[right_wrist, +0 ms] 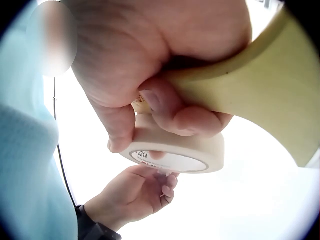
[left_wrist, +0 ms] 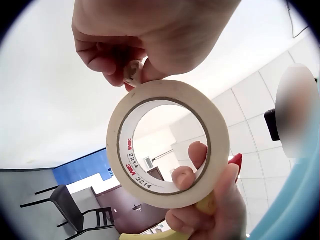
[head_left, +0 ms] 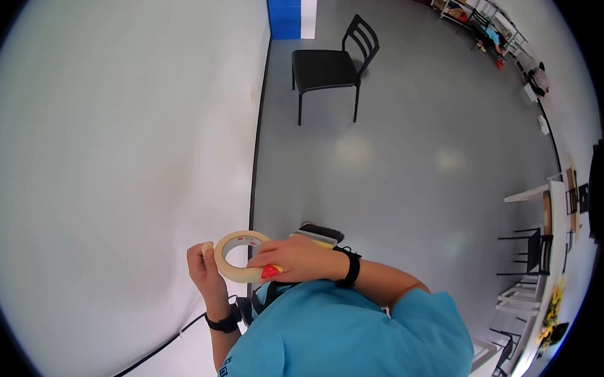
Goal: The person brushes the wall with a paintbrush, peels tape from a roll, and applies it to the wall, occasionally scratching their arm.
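Note:
A cream roll of masking tape (head_left: 221, 266) (left_wrist: 217, 135) (right_wrist: 175, 137) is held up between the two hands. My right hand (head_left: 302, 257) (right_wrist: 165, 55) grips its lower side, two fingertips inside the ring in the left wrist view. The same hand also holds a yellow-handled brush (right_wrist: 270, 85) with a red tip (head_left: 270, 272) and dark bristles (head_left: 327, 231). My left hand (head_left: 205, 272) (left_wrist: 155, 35) (right_wrist: 137, 195) pinches a small crumpled bit of tape (left_wrist: 133, 73) at the roll's outer edge.
A white wall (head_left: 128, 147) rises close on the left. Ahead on the grey floor (head_left: 412, 146) stands a black chair (head_left: 326, 69). Along the right side are tables (head_left: 555, 220), more chairs (head_left: 534, 251) and yellow flowers (head_left: 553, 310). A black cable (head_left: 153, 352) runs at lower left.

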`<state>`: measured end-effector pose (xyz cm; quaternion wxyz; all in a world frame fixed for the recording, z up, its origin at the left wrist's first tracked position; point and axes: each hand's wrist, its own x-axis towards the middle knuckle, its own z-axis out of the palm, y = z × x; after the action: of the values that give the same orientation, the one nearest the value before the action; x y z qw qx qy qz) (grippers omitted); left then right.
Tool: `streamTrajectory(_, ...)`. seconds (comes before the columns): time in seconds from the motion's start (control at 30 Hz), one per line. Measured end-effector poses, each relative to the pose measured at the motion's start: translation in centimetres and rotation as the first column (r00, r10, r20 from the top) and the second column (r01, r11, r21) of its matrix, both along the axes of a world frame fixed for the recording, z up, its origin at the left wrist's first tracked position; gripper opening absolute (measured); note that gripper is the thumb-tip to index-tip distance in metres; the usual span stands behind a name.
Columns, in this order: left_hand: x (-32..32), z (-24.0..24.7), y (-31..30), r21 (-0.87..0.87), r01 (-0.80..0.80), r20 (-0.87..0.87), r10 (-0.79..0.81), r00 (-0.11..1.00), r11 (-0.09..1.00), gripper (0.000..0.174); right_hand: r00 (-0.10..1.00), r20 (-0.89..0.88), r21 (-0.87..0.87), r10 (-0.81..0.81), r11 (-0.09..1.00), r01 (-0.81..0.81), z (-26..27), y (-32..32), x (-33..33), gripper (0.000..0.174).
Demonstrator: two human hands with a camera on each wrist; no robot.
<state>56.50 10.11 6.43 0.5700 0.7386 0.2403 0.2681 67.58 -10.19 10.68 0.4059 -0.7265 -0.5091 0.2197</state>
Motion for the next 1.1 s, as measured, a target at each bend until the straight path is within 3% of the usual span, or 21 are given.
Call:
streamTrajectory(0.07, 0.2, -0.2, 0.0, 0.072, -0.011, 0.017, 0.010, 1.000, 0.997, 0.012, 1.000, 0.027, -0.014, 0.016, 1.000, -0.015, 0.2, 0.0, 0.1, 0.038)
streamTrajectory(0.13, 0.4, -0.1, -0.1, 0.291, -0.054, 0.001, 0.056, 0.998, 0.955, 0.011, 0.999, 0.033, -0.025, 0.009, 1.000, -0.008, 0.2, 0.0, 0.1, 0.038)
streamTrajectory(0.3, 0.8, 0.1, -0.5, 0.395, -0.083, 0.017, 0.084, 0.996, 0.915, 0.011, 0.999, 0.034, -0.024, 0.000, 1.000, 0.001, -0.1, -0.2, 0.1, 0.038)
streamTrajectory(0.37, 0.8, -0.1, -0.5, 0.416, -0.083, 0.010, 0.087, 0.996, 0.906, 0.011, 1.000, -0.004, -0.008, 0.004, 1.000, -0.004, -0.1, -0.3, 0.0, 0.030)
streamTrajectory(0.53, 0.8, -0.3, -1.2, 0.082, -0.067, 0.028, 0.064, 0.998, 0.994, 0.014, 0.999, 0.042, -0.044, 0.000, 0.999, 0.002, 0.5, -0.5, 0.5, 0.039)
streamTrajectory(0.7, 0.6, 1.4, -1.7, -0.109, -0.075, -0.069, 0.068, 0.995, 0.991, 0.022, 0.999, 0.033, -0.003, -0.008, 1.000, 0.008, 0.5, -0.8, 1.6, 0.039)
streamTrajectory(0.8, 0.6, 1.5, -1.5, -0.317, -0.029, -0.023, 0.023, 0.999, 0.948, 0.031, 0.998, -0.040, -0.020, 0.042, 0.999, -0.043, 1.4, -0.7, 2.5, 0.036)
streamTrajectory(1.1, 0.2, 3.1, -1.2, -0.477, 0.075, -0.002, -0.087, 0.996, 0.876, 0.039, 0.968, -0.188, 0.154, 0.168, 0.978, -0.140, 0.4, 0.5, 4.3, 0.039)
